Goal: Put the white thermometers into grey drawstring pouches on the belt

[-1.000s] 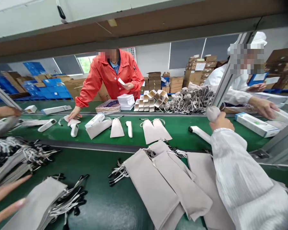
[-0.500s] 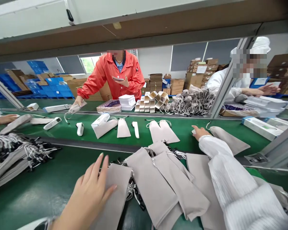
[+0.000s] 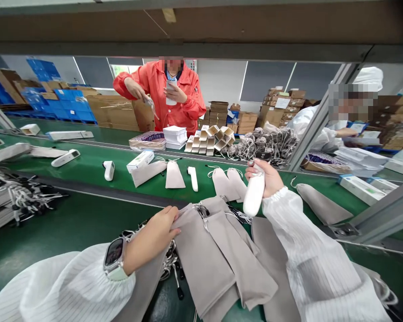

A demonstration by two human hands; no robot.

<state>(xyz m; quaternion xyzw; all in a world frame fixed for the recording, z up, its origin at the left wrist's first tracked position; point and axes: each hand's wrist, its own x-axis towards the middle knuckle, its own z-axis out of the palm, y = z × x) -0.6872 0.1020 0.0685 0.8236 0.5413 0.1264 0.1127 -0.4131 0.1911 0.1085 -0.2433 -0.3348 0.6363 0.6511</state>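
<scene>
My right hand is closed round the head end of a white handheld thermometer, raised above the green belt with its rounded handle pointing down. My left hand, a watch on its wrist, has its fingers bent down and pinching the top edge of a grey drawstring pouch in the pile before me. Its fingertips are partly hidden. Flat pouches overlap there, their cords and black toggles bunched at the tops. Another white thermometer lies on the belt beyond, beside a filled pouch.
Left of me lies a heap of pouches. Small white boxes rest on the belt at right, near a metal post. Across the belt, a person in a red jacket handles items behind open cartons; another in white works at right.
My right hand has lifted the thermometer from the belt and drawn it left toward me. My left hand has moved from spread fingers to the pouch's top edge. The red-jacketed person's arm has drawn back.
</scene>
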